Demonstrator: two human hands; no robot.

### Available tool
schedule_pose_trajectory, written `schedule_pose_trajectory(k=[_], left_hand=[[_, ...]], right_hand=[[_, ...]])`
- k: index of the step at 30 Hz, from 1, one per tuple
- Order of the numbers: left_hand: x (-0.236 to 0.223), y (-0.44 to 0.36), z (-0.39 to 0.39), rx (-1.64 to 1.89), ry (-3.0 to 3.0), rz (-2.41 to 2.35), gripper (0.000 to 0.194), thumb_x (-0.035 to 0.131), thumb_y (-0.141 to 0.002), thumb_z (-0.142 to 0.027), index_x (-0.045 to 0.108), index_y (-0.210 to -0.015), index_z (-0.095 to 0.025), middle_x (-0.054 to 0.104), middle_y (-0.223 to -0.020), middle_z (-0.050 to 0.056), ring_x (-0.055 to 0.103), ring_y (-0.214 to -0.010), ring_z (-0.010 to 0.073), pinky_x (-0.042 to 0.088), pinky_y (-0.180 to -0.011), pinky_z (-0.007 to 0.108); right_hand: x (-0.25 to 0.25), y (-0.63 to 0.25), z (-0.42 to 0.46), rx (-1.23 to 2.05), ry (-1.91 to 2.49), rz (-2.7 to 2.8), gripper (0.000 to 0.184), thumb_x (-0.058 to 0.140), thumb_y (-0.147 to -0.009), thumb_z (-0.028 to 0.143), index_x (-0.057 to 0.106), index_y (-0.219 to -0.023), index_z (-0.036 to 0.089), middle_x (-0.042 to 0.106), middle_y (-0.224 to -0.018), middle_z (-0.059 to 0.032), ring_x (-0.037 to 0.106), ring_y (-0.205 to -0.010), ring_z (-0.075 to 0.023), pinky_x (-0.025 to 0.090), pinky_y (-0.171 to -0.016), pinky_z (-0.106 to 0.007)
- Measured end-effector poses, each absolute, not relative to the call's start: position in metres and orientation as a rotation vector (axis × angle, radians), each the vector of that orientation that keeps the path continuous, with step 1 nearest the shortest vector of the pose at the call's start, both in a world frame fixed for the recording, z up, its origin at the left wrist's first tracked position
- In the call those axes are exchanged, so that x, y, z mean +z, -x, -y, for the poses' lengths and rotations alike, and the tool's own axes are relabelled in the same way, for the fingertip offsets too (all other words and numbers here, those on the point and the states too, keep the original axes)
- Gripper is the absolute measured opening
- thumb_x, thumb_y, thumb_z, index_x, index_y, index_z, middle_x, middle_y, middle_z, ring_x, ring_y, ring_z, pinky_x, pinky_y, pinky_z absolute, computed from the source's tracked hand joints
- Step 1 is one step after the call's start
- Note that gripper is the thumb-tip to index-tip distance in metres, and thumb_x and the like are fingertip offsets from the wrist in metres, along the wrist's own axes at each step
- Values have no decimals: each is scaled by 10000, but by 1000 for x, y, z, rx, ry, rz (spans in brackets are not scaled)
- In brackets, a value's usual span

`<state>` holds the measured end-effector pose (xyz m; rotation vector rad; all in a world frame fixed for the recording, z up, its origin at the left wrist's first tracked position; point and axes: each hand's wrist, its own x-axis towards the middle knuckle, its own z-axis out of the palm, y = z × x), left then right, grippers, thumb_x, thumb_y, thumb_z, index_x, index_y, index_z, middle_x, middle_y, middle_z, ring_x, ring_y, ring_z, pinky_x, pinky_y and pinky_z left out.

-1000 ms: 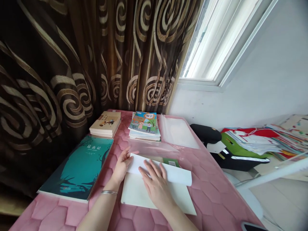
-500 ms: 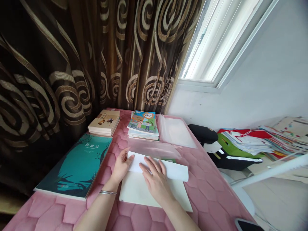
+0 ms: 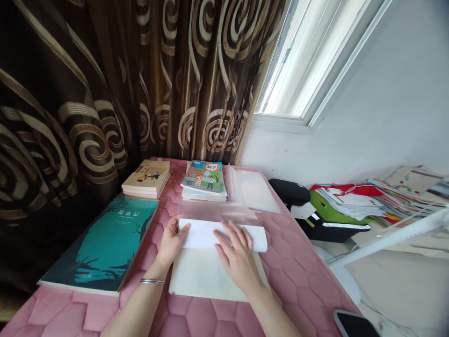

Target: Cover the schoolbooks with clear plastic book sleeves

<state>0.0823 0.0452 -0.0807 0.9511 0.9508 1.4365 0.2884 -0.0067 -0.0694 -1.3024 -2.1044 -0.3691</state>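
Fingers [image 3: 185,230] of the left hand [image 3: 170,243] closed in a pinch on the left end of a white sheet [image 3: 199,235]; right hand [image 3: 242,262] open, fingers spread flat on its right half. Sheet lies lower centre of frame, over the far part of a cream page [image 3: 210,274], on the pink quilted counter [image 3: 298,281]. Phone-like device [image 3: 354,324] cut off at lower right.

Handling (judged): light, limp, easily creased; best held at the left end, flat palm as backing. Clear film [image 3: 219,211] just beyond: thin, probably slippery.

Teal book [image 3: 105,243], left: broader, likely heavier; support beneath. Farther: tan book stack [image 3: 147,179], textbook stack [image 3: 205,178].

Containers: clear plastic sleeve [image 3: 254,189], flat, right of the textbooks; contents cannot be told. Loose papers [image 3: 347,199] rest on a green-and-black object [image 3: 326,210], right of frame.
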Motion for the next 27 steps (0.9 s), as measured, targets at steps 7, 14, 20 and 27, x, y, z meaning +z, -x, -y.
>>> schedule_pose_trajectory(k=[7,14,20,27], left_hand=[[-84,-83,-48,1490,-960,-960,482,779,-666,-393,550,-1042,-194,694,-884,19,657,-802,166,487,-728,274],[-84,-83,-49,1494,-979,-1001,497,792,-625,-430,556,-998,-202,677,-851,-2,628,-754,145,471,-710,263],[-79,-82,-45,1465,-1011,-984,502,770,-667,-421,566,-1072,-204,681,-943,20,636,-837,163,477,-747,271],[-73,-82,-43,1429,-1017,-967,614,794,-645,-385,555,-1179,-200,687,-1025,42,641,-910,191,498,-785,290]], right_hand=[[-77,-339,-15,-91,1490,1491,484,586,-805,565,559,-1132,209,486,-1351,-160,444,-1242,-350,383,-964,-513],[-91,-360,-27,691,1492,889,479,746,-612,561,595,-927,234,676,-866,-12,621,-769,-215,479,-655,-305],[-95,-367,-29,833,1348,905,386,749,-602,574,653,-739,227,675,-718,9,613,-695,-206,446,-559,-270],[-96,-366,-33,880,1279,895,365,758,-618,555,674,-746,223,655,-712,12,600,-686,-197,439,-570,-271]])
